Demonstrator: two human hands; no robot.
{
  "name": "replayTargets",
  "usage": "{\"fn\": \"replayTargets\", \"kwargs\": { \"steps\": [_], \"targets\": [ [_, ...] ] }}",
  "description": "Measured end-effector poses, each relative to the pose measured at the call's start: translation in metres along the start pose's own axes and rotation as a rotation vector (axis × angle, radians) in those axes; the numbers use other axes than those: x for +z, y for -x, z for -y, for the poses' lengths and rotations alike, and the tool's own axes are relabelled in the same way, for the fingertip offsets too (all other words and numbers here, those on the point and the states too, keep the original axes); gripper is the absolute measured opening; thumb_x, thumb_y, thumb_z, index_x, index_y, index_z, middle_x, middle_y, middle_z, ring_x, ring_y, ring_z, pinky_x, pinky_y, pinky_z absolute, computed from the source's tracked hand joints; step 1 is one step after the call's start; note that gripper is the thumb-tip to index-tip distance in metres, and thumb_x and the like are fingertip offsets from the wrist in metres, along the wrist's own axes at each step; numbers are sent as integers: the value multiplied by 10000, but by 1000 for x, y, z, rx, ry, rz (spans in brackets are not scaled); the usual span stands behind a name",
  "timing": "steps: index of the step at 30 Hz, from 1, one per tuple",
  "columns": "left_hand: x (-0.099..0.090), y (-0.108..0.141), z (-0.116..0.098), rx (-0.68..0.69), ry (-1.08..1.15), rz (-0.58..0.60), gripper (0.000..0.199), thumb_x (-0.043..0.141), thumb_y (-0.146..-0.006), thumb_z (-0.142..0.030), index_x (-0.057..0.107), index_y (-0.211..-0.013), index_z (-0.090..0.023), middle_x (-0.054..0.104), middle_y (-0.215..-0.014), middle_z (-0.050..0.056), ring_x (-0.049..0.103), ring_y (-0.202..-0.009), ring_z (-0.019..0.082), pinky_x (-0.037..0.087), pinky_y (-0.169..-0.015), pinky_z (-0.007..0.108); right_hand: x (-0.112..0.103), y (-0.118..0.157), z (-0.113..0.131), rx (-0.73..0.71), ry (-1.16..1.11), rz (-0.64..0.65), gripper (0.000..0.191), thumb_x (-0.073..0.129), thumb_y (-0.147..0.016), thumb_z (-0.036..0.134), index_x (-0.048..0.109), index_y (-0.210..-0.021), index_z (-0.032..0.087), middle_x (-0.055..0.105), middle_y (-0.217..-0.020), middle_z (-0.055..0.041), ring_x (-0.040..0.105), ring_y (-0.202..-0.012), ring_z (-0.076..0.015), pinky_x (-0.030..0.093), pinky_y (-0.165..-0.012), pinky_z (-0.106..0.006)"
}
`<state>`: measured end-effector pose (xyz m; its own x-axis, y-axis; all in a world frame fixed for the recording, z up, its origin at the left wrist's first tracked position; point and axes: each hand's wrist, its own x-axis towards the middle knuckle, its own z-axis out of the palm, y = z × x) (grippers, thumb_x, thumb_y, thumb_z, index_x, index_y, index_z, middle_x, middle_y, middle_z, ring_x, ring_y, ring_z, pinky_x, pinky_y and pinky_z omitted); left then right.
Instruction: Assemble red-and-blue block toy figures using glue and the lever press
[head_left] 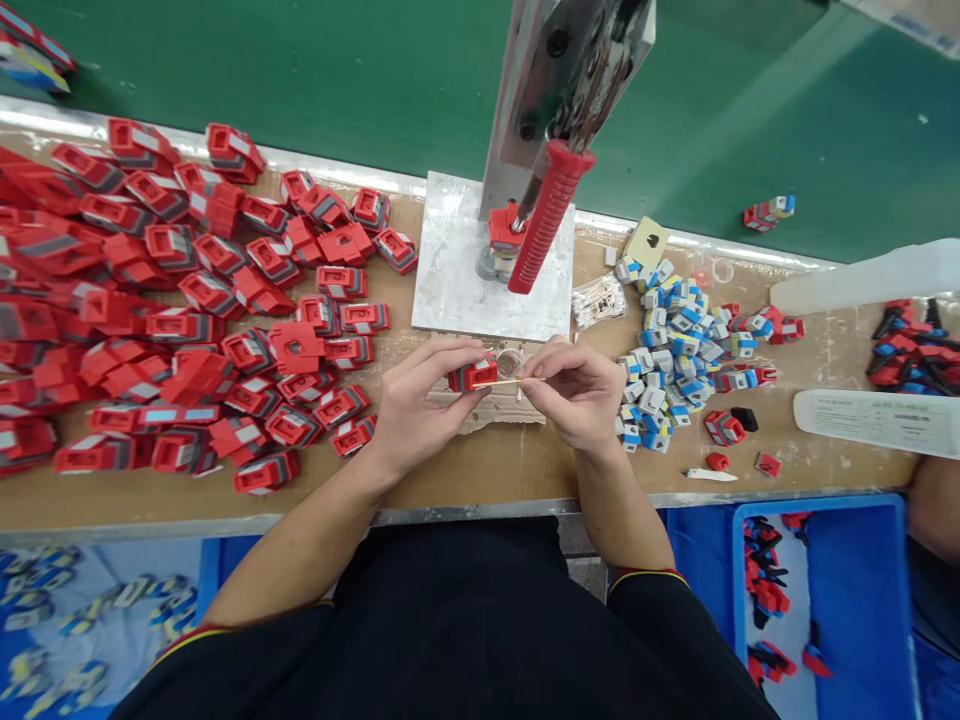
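My left hand (427,395) pinches a red plastic toy part (471,375) between thumb and fingers, in front of the press plate. In my right hand (576,390) is a thin wooden cotton swab (496,384), held between thumb and fingertips. Its far end meets or overlaps the red part; which of the two I cannot tell. Just behind the swab a small clear cup (511,362) stands on a torn piece of cardboard (499,410). A bundle of cotton swabs (598,300) lies beyond my right hand.
A hand press with a red handle (551,215) rises from a metal plate (450,260). Red parts (180,370) crowd the left; white-blue parts (664,350) heap at right. A blue bin (862,590) stands front right, near another person's arm (934,510).
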<state>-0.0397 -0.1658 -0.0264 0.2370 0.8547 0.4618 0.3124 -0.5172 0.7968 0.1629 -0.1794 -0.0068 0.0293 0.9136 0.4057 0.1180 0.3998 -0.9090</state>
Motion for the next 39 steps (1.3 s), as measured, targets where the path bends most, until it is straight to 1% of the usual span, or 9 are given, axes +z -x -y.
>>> {"fn": "replayTargets", "kwargs": {
  "steps": [2,8,15,21,26,28,32,35,39],
  "targets": [
    [0,0,0,7,2,-6,259,856,-918,-200,790,-1161,-260,850,-1173,38,822,-1083,216,674,-989,347,0,0,0,-8,0,2,187,818,-924,342,702,-804,259,789,-740,-9,701,-645,-156,527,-556,-300],
    [0,0,0,-8,-12,-4,242,852,-919,-227,794,-1150,-268,852,-1159,33,828,-1057,226,684,-980,365,-5,0,0,14,72,-28,225,827,-910,392,703,-778,260,778,-712,-14,689,-631,-167,522,-550,-317],
    [-1,-1,-1,11,-21,-27,252,847,-912,-185,799,-1148,-257,848,-1140,36,822,-1035,213,688,-954,343,-10,-1,0,-42,100,-58,150,830,-899,296,726,-795,270,778,-711,2,681,-621,-160,487,-535,-315],
    [-1,1,1,-41,-52,-30,184,831,-936,-284,818,-1118,-262,834,-1120,40,808,-1017,218,694,-940,357,-10,-2,0,-55,160,-56,185,820,-908,357,723,-775,272,773,-687,-3,681,-606,-171,487,-525,-328],
    [-1,0,0,-25,-38,-31,199,833,-932,-259,813,-1129,-271,831,-1127,35,805,-1020,218,692,-937,361,-12,-5,2,-85,115,-138,281,846,-898,445,698,-732,273,752,-637,-1,669,-570,-172,500,-523,-335],
    [-2,-1,-1,-16,-33,-22,207,831,-932,-238,810,-1136,-268,831,-1130,36,806,-1020,215,690,-934,356,-11,-5,2,-91,105,-106,255,848,-900,415,707,-746,270,761,-653,-5,679,-580,-175,511,-536,-337],
    [-1,-1,-1,-2,-23,-30,216,833,-932,-223,818,-1142,-273,827,-1124,34,805,-1010,209,690,-917,337,-7,-3,1,-132,60,0,127,833,-895,217,739,-827,270,796,-714,3,731,-643,-175,559,-599,-325],
    [-1,-1,0,-1,-25,-33,224,834,-930,-218,822,-1145,-279,826,-1123,34,803,-1002,207,692,-910,334,-8,-3,1,-157,60,23,168,825,-869,124,749,-867,274,808,-736,11,756,-679,-174,578,-618,-311],
    [-1,-1,0,-4,-39,-40,220,840,-924,-212,823,-1135,-274,822,-1116,31,797,-997,200,688,-904,326,-11,-4,2,-162,93,18,185,822,-864,101,747,-866,270,815,-753,10,759,-680,-170,565,-598,-301]
  ]
}}
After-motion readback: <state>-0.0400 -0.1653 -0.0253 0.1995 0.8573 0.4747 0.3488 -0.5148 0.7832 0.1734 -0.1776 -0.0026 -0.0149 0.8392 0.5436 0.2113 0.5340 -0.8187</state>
